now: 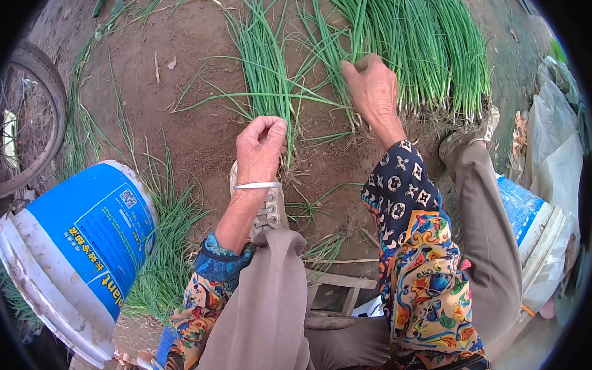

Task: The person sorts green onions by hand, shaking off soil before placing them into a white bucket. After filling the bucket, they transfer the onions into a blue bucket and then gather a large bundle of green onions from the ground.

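My left hand [261, 148], with a metal bangle on the wrist, is closed in a pinch at the lower stalks of a narrow bunch of spring onions [261, 69] lying on the soil. Their rooted ends show beside and below the fingers. Up to the right, my right hand [373, 91] has its fingers curled around a few thin stalks at the left side of a large pile of spring onions [424, 52]. That pile lies in a row, with white bases and roots toward me. The fingertips of the right hand are partly hidden.
A blue-and-white bucket [85, 243] stands tilted at left, beside loose green stalks [163, 265] and a bicycle wheel [27, 120]. Another bucket [523, 219] and plastic sheeting [555, 142] are at right. A wooden stool [338, 281] shows between my legs.
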Available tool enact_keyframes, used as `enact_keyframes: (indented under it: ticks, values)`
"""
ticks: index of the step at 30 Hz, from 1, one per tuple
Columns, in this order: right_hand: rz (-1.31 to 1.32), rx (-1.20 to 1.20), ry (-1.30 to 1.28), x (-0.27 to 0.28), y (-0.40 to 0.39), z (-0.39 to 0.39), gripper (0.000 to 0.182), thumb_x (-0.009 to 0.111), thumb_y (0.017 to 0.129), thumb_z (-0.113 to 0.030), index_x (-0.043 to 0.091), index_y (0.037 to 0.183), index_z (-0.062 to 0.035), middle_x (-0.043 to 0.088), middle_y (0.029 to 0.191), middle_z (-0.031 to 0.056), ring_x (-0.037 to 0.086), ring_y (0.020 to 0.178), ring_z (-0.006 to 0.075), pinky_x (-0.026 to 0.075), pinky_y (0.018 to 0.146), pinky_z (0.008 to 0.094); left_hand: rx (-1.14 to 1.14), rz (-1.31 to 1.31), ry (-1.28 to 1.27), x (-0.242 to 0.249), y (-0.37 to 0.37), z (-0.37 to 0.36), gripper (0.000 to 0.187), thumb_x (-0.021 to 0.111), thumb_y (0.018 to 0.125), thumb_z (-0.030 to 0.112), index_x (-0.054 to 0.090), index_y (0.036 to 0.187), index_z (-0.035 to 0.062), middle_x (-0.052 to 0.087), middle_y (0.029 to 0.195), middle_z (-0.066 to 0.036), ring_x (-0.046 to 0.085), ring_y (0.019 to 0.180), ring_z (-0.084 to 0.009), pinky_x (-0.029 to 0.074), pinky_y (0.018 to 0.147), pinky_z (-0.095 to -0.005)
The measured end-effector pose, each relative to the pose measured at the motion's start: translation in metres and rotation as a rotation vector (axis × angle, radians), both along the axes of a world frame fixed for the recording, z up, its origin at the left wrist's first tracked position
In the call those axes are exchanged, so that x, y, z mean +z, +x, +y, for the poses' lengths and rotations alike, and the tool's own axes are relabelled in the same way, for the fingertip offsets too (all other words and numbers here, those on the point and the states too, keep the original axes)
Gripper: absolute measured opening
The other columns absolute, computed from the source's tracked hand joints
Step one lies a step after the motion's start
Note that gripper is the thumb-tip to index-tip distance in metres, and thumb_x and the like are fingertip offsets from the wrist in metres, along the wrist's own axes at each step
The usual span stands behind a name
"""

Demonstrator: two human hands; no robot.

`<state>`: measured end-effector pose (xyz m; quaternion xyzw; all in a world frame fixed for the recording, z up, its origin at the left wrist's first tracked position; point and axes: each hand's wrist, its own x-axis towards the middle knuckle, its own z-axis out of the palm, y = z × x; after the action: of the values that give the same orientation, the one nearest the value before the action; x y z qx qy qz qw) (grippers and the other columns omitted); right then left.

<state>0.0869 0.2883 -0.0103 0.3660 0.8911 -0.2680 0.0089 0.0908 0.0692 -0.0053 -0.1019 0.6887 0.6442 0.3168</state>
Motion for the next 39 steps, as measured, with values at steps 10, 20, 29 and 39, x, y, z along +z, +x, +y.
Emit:
enact_keyframes:
  ticks: [10,20,29,39]
  values:
    - [0.667,-0.184,-0.443,0.034,0.015,0.001,0.016,0.069,0.081,-0.016,0.065,0.088,-0.0023,0.057,0.069,-0.0050,0.044,0.060,0.0018,0.040,0.055,0.0184,0.063,0.405,-0.289,0.024,-0.006,0.001,0.021,0.060,0.087,0.010,0.057,0.104,-0.0008,0.060,0.095,-0.005,0.055,0.080,-0.0088,0.048,0.069,-0.0239]
    - [0.288,0.207,-0.583,0.043,0.081,-0.094,0.023,0.069,0.076,-0.008,0.059,0.097,-0.0038,0.057,0.064,0.0032,0.050,0.051,0.0110,0.043,0.049,0.0270,-0.051,0.017,0.246,0.023,-0.001,0.016,0.026,0.060,0.091,0.021,0.062,0.106,0.0000,0.065,0.094,-0.006,0.059,0.088,-0.0114,0.048,0.077,-0.0254]
    - [0.324,0.259,0.042,0.003,0.066,-0.047,0.022,0.065,0.077,-0.007,0.059,0.098,-0.0042,0.058,0.089,0.0129,0.060,0.073,0.0276,0.050,0.065,0.0361,0.301,0.131,0.488,0.047,-0.023,-0.009,0.021,0.057,0.092,0.018,0.056,0.105,0.0018,0.061,0.091,-0.007,0.060,0.079,-0.0164,0.050,0.072,-0.0289]
    - [0.381,-0.214,-0.452,0.003,0.068,-0.005,0.019,0.066,0.082,-0.018,0.066,0.090,-0.0005,0.057,0.063,0.0031,0.048,0.057,0.0092,0.042,0.055,0.0279,0.393,-0.098,0.487,0.026,-0.016,-0.016,0.025,0.059,0.091,0.022,0.056,0.106,0.0023,0.057,0.082,-0.003,0.045,0.056,-0.0087,0.035,0.050,-0.0231]
